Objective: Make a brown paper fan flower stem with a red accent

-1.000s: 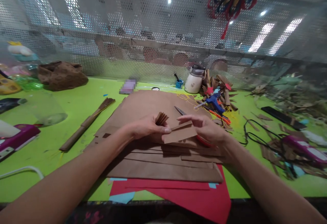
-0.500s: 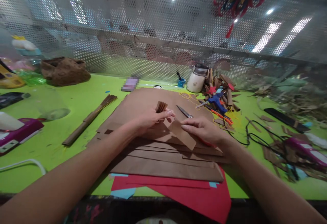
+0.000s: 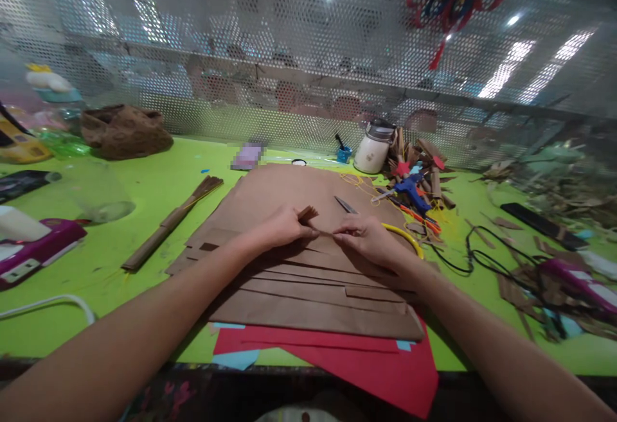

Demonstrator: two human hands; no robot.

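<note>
Over the stack of brown paper (image 3: pixel 270 184), my left hand (image 3: pixel 284 224) is closed around a small fringed strip of brown paper (image 3: pixel 308 214), whose cut ends stick up past the thumb. My right hand (image 3: pixel 366 239) pinches the edge of another brown paper piece (image 3: pixel 326 234), seen nearly edge-on between both hands. Left fingertips touch or nearly touch that piece's other end. Beneath my right hand lie scissors (image 3: pixel 344 204), their blade tip and yellow handle showing, the middle covered.
A rolled brown paper stick (image 3: pixel 166 229) with a frayed top lies left. Behind on the right are a jar (image 3: pixel 372 147), a blue glue gun (image 3: pixel 412 192) and paper scraps. Red paper (image 3: pixel 376 370) hangs over the front edge. A black cable (image 3: pixel 470 252) curls at right.
My right hand has moved slightly left toward my left hand. The brown paper piece has turned from face-on to nearly edge-on, and the scissors' yellow handle has come into view.
</note>
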